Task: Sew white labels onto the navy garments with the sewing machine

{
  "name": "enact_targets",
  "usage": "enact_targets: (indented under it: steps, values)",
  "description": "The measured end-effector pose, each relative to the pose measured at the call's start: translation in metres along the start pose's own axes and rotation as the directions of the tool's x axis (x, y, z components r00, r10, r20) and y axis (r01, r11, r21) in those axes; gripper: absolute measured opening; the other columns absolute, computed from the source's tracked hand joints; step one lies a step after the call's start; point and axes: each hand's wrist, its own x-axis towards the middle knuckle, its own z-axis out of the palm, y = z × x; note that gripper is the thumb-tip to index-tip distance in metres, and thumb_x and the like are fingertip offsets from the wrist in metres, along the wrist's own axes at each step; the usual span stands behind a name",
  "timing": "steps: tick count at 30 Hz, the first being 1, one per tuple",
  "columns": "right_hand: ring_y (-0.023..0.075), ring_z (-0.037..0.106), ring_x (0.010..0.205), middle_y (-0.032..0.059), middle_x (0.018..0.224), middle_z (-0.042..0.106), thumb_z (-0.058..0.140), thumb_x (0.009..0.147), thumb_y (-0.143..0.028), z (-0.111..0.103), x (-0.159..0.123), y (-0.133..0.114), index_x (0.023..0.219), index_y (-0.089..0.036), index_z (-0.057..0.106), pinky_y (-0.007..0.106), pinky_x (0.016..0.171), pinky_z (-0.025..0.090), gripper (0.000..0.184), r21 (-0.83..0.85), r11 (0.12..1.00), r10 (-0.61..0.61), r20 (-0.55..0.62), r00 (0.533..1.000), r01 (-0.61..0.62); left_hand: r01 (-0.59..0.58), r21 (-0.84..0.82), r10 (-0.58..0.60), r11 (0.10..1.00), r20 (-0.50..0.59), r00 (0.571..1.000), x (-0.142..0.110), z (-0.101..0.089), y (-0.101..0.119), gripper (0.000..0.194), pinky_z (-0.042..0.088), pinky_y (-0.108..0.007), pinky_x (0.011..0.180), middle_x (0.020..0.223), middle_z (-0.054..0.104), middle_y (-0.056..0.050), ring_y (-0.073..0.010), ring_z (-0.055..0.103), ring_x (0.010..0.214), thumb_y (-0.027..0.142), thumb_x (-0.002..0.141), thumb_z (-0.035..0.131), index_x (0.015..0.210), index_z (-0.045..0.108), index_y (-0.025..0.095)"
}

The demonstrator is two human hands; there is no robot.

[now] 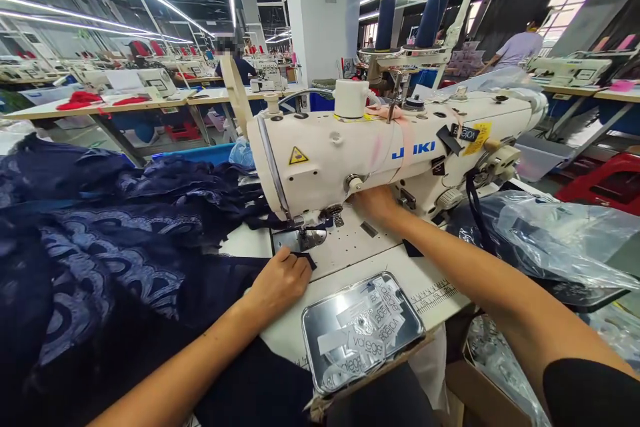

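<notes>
A white sewing machine stands in front of me. My left hand is closed on the edge of a dark navy fabric, just in front of the needle and presser foot. The fabric spreads left in a large heap with pale lace-like patterns. My right hand reaches under the machine's arm, behind the needle area; its fingers are mostly hidden there. Nearest to me on the machine bed lies a metal tray holding several white labels printed "valege".
Two dark thread cones stand above the machine. Clear plastic bags lie at the right, with an open cardboard box below them. A red stool is beyond. Other tables, machines and two people are further back.
</notes>
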Motion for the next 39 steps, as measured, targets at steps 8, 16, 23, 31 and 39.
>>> enact_targets:
  steps: [8, 16, 23, 31, 39]
  values:
    - [0.0231, 0.049, 0.081, 0.0142, 0.084, 0.057, 0.039, 0.080, -0.006, -0.008, -0.075, -0.073, 0.081, -0.009, 0.059, 0.037, 0.076, 0.033, 0.020, -0.086, 0.890, -0.444, 0.068, 0.894, 0.448, 0.022, 0.013, -0.022, 1.000, 0.018, 1.000, -0.001, 0.000, 0.003, 0.027, 0.031, -0.030, 0.054, 0.054, 0.054, -0.003, -0.0147, 0.048, 0.047, 0.000, 0.078, 0.036, 0.062, 0.054, 0.012]
    - [0.0144, 0.052, 0.075, 0.0062, 0.084, 0.056, 0.042, 0.082, -0.013, 0.002, -0.054, -0.089, 0.072, -0.013, 0.057, 0.026, 0.067, 0.035, 0.018, 0.281, 0.923, -0.323, 0.198, 0.926, 0.262, 0.184, -0.068, -0.188, 0.981, -0.069, 0.980, -0.014, -0.004, 0.004, 0.029, 0.031, -0.029, 0.052, 0.052, 0.054, 0.000, -0.0112, 0.046, 0.045, 0.002, 0.083, 0.031, 0.073, 0.056, 0.012]
    - [0.0120, 0.051, 0.068, 0.0032, 0.078, 0.056, 0.045, 0.079, -0.011, 0.011, -0.052, -0.092, 0.065, -0.015, 0.055, 0.023, 0.062, 0.034, 0.018, 0.388, 0.897, -0.297, 0.178, 0.938, 0.210, 0.179, -0.075, -0.184, 0.981, -0.080, 0.980, -0.007, -0.001, 0.007, 0.027, 0.031, -0.029, 0.053, 0.054, 0.054, -0.002, -0.0127, 0.047, 0.047, 0.001, 0.082, 0.033, 0.074, 0.057, 0.010]
    - [0.0137, 0.051, 0.070, 0.0045, 0.079, 0.056, 0.045, 0.080, -0.013, 0.006, -0.055, -0.092, 0.070, -0.014, 0.057, 0.025, 0.064, 0.035, 0.016, 0.381, 0.893, -0.319, 0.154, 0.935, 0.242, 0.074, 0.010, -0.074, 0.997, -0.048, 0.996, -0.007, 0.001, 0.006, 0.028, 0.029, -0.029, 0.053, 0.053, 0.054, -0.002, -0.0130, 0.048, 0.045, 0.000, 0.080, 0.032, 0.072, 0.058, 0.009]
    - [0.0138, 0.052, 0.086, 0.0034, 0.089, 0.058, 0.052, 0.079, -0.012, 0.005, -0.063, -0.079, 0.086, -0.015, 0.064, 0.026, 0.079, 0.040, 0.014, 0.599, 0.760, -0.398, 0.117, 0.910, 0.255, 0.066, -0.022, -0.066, 0.998, -0.006, 0.998, -0.006, 0.002, 0.006, 0.026, 0.029, -0.029, 0.053, 0.052, 0.052, -0.001, -0.0132, 0.048, 0.046, 0.002, 0.081, 0.036, 0.065, 0.055, 0.011]
